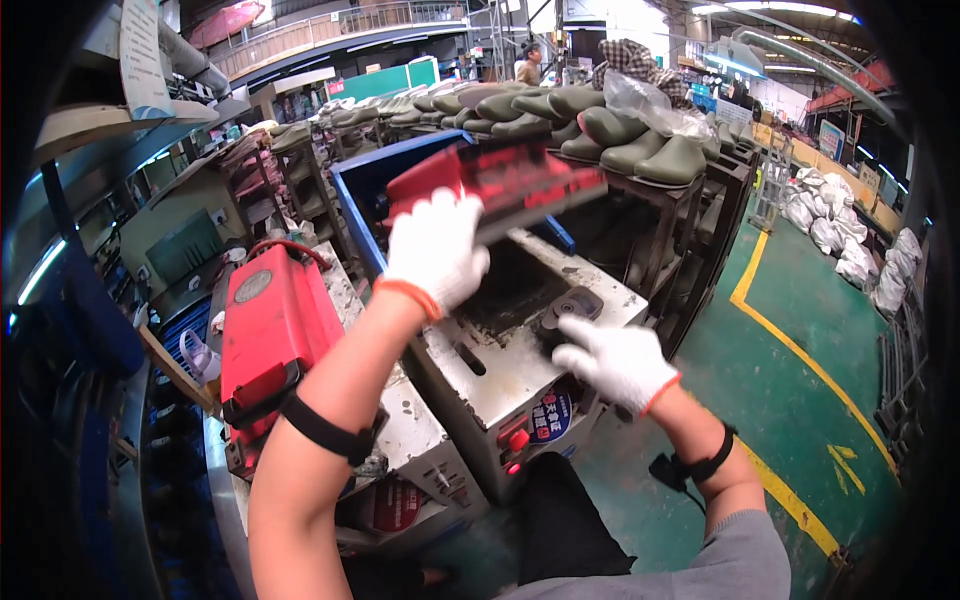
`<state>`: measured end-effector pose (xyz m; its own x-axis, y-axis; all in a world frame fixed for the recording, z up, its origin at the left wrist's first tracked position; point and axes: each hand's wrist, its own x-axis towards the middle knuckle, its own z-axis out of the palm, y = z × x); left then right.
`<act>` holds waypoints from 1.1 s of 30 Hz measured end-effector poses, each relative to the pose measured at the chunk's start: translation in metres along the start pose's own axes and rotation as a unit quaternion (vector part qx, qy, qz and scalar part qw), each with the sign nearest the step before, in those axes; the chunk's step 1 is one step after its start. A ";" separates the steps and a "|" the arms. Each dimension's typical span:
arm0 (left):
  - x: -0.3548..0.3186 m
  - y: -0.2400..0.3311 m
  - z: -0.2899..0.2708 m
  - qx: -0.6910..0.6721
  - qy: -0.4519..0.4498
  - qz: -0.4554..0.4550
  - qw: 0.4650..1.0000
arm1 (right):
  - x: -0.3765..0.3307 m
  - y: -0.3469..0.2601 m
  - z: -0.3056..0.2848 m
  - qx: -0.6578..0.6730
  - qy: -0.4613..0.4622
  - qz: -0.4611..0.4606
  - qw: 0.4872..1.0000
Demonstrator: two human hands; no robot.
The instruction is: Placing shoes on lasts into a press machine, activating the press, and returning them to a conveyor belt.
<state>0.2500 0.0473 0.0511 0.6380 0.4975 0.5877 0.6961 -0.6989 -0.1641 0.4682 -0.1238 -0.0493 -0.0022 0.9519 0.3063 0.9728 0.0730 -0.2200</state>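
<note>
My left hand (437, 245), in a white knit glove with an orange cuff, is closed at the near left end of a red, dark-edged machine cover (500, 185). That cover is tilted up over a dark recess (515, 290) in the white machine top (510, 375); it is blurred, and my fingertips are partly hidden against it. My right hand (615, 365), gloved the same way, has its fingers apart beside a black part with a round top (575, 308) on the machine's right side. Whether the fingertips touch that part I cannot tell.
A second machine with a red cover (275, 315) stands close on the left. A blue panel (365, 205) rises behind my left hand. Olive rubber boots (670, 160) crowd the racks beyond. To the right, green floor (790, 370) carries yellow lines, with white sacks (830, 220) farther off.
</note>
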 end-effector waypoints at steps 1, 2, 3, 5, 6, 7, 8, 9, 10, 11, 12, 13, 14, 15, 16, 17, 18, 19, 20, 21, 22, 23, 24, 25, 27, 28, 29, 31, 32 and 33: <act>0.012 -0.009 -0.005 -0.009 0.021 -0.013 1.000 | 0.018 -0.011 -0.021 0.009 -0.009 0.013 1.000; 0.027 -0.014 -0.013 -0.021 0.046 -0.022 0.998 | 0.033 -0.004 -0.021 -0.023 0.074 -0.039 0.996; 0.042 -0.014 -0.023 -0.016 0.043 -0.044 0.998 | 0.053 0.007 -0.016 -0.027 0.115 -0.068 0.991; 0.064 -0.021 -0.041 0.003 0.049 -0.086 0.995 | 0.100 0.010 -0.010 -0.028 0.053 -0.051 0.997; 0.072 -0.028 -0.044 0.012 0.060 -0.102 0.993 | 0.125 0.007 -0.006 -0.038 -0.006 -0.036 0.999; 0.078 -0.034 -0.044 0.031 0.086 -0.101 0.991 | 0.148 0.005 -0.001 -0.047 -0.060 -0.022 0.997; 0.080 -0.040 -0.049 0.049 0.100 -0.105 0.988 | 0.168 -0.001 0.004 -0.053 -0.096 -0.027 0.994; 0.085 -0.045 -0.048 0.042 0.101 -0.109 0.988 | 0.185 -0.003 0.014 -0.049 -0.123 -0.024 0.991; 0.090 -0.049 -0.051 0.036 0.108 -0.111 0.987 | 0.202 0.001 0.027 -0.062 -0.119 -0.051 0.990; 0.092 -0.052 -0.049 0.032 0.121 -0.101 0.987 | 0.220 0.004 0.046 -0.069 -0.133 -0.033 0.988; 0.098 -0.047 -0.046 0.023 0.130 -0.091 0.987 | 0.235 0.020 0.061 -0.092 -0.145 -0.016 0.985; 0.094 -0.052 -0.043 0.027 0.133 -0.089 0.987 | 0.238 0.003 0.064 -0.090 -0.175 0.013 0.980; 0.091 -0.053 -0.043 0.031 0.140 -0.082 0.986 | 0.238 -0.010 0.061 -0.089 -0.200 0.046 0.975; 0.088 -0.053 -0.043 0.030 0.149 -0.079 0.985 | 0.246 -0.013 0.064 -0.088 -0.198 0.050 0.975; 0.087 -0.051 -0.045 0.021 0.147 -0.082 0.985 | 0.251 -0.013 0.065 -0.087 -0.198 0.058 0.975; 0.086 -0.048 -0.047 0.015 0.135 -0.088 0.987 | 0.253 -0.007 0.063 -0.074 -0.184 0.059 0.978; 0.086 -0.045 -0.049 0.010 0.121 -0.094 0.988 | 0.254 0.001 0.059 -0.077 -0.180 0.061 0.979; 0.081 -0.044 -0.055 0.015 0.094 -0.113 0.989 | 0.257 0.000 0.051 -0.010 -0.172 0.077 0.982; 0.072 -0.052 -0.054 -0.002 0.102 -0.094 0.990 | 0.258 -0.004 0.044 0.058 -0.168 0.087 0.980; 0.064 -0.059 -0.053 -0.005 0.117 -0.070 0.991 | 0.254 -0.001 0.033 0.275 -0.174 0.087 0.942; 0.048 -0.070 -0.050 -0.004 0.123 -0.056 0.991 | 0.238 -0.025 0.011 0.377 -0.196 0.207 0.881; 0.041 -0.052 -0.071 -0.083 0.029 -0.084 0.993 | 0.220 -0.010 -0.003 0.465 -0.171 0.251 0.832; 0.026 -0.044 -0.081 -0.194 -0.020 -0.085 0.977 | 0.195 -0.002 -0.025 0.516 -0.190 0.234 0.802; 0.002 -0.052 -0.077 -0.283 -0.031 -0.115 0.952 | 0.172 -0.009 -0.044 0.539 -0.228 0.213 0.782; -0.063 -0.056 -0.083 -0.446 -0.049 -0.191 0.873 | 0.147 0.001 -0.027 0.634 -0.240 0.178 0.713; -0.094 -0.051 -0.093 -0.522 -0.059 -0.230 0.819 | 0.124 -0.009 -0.025 0.672 -0.239 0.142 0.686; -0.120 -0.043 -0.108 -0.573 -0.097 -0.257 0.772 | 0.105 -0.026 -0.024 0.696 -0.214 0.137 0.672; -0.179 -0.021 -0.121 -0.665 -0.091 -0.303 0.676 | 0.071 -0.051 -0.027 0.670 -0.188 0.112 0.710; -0.210 -0.009 -0.111 -0.706 -0.048 -0.323 0.629 | 0.056 -0.073 -0.025 0.693 -0.169 0.139 0.687; -0.239 0.002 -0.102 -0.755 -0.026 -0.335 0.562 | 0.045 -0.103 -0.024 0.678 -0.200 0.067 0.704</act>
<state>0.0655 -0.1260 -0.0087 0.4340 0.8968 0.0861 -0.2636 0.0350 0.9640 0.3729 -0.0960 0.0089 -0.2619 0.9647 -0.0267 -0.1457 -0.0668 -0.9871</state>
